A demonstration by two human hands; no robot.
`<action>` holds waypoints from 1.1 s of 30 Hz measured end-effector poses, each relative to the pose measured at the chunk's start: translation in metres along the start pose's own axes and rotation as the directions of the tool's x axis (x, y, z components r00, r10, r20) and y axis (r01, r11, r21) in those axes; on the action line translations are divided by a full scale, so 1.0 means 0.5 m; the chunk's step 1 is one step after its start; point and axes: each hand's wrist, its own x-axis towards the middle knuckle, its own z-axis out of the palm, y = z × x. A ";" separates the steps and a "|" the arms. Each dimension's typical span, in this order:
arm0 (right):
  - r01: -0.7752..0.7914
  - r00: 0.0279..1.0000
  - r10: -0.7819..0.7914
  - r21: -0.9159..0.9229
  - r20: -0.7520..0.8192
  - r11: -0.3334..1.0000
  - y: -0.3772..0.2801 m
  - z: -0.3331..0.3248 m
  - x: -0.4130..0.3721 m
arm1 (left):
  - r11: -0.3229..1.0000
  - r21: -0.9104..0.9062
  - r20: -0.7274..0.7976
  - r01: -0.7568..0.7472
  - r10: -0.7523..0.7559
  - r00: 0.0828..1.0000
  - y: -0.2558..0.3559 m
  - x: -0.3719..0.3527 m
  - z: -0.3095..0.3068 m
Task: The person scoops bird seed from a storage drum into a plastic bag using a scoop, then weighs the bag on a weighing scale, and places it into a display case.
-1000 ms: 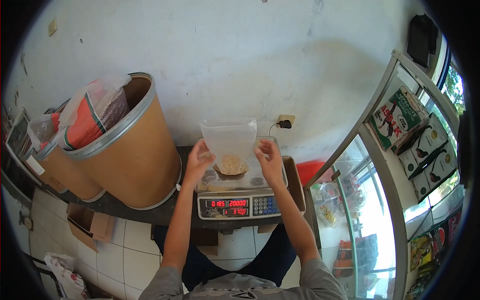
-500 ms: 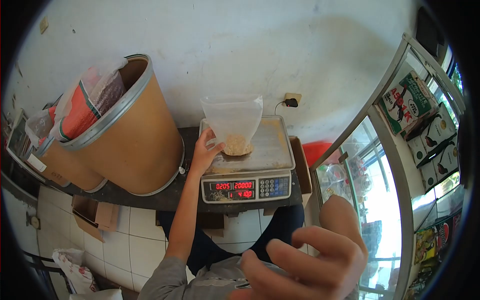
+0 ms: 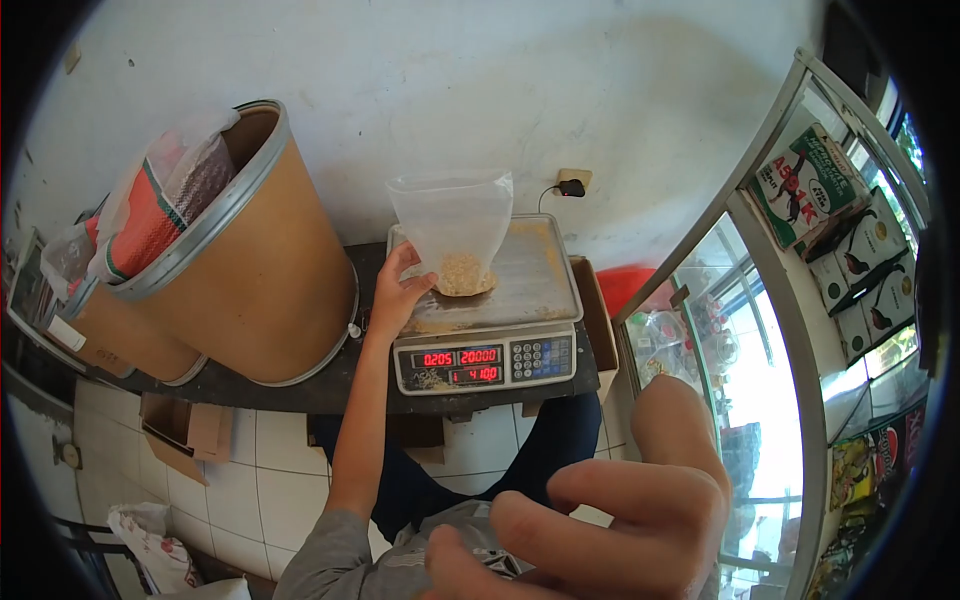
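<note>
A clear plastic bag (image 3: pixel 450 215) with pale crumbly grains (image 3: pixel 464 272) in its bottom stands upright on the metal pan of a digital scale (image 3: pixel 485 362). The scale's red digits read 0.205, 20000 and 410.0. My left hand (image 3: pixel 400 290) is at the bag's lower left side, thumb in front and fingers partly hidden behind, pinching its edge. Close to the camera at the lower right, my right hand (image 3: pixel 610 510) is raised in front of my body. Its fingers are loosely bent and apart, with nothing visible in them.
Big brown drums (image 3: pixel 240 240) stand left of the scale, one with an orange-and-clear sack (image 3: pixel 155 215) in its mouth. A glass display case (image 3: pixel 740 290) with boxes (image 3: pixel 805 190) is on the right. A plug (image 3: pixel 571 188) sits in the wall socket. An open carton (image 3: pixel 185 430) lies below.
The view has shifted slightly, so the scale and bag appear a little higher and further left. My right hand's fingers have shifted left and spread a bit. My left hand stays on the bag.
</note>
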 end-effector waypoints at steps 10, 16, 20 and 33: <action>0.551 0.828 -0.555 -0.072 -0.081 0.831 0.061 0.024 0.020 | 1.000 -0.007 0.019 -0.011 0.011 1.000 -0.002 0.000 0.004; 0.331 0.875 -0.338 0.081 0.346 0.940 0.223 0.041 0.017 | 0.999 -0.019 0.002 0.034 -0.034 0.999 -0.032 -0.014 -0.006; -0.248 0.954 0.270 -0.162 0.130 0.955 0.461 0.178 -0.033 | 0.998 0.021 0.019 0.051 -0.052 0.998 -0.028 -0.016 -0.008; -0.584 0.807 0.555 0.409 0.199 0.701 0.670 0.329 -0.082 | 0.978 0.209 -0.163 0.006 0.028 0.986 -0.047 0.073 -0.012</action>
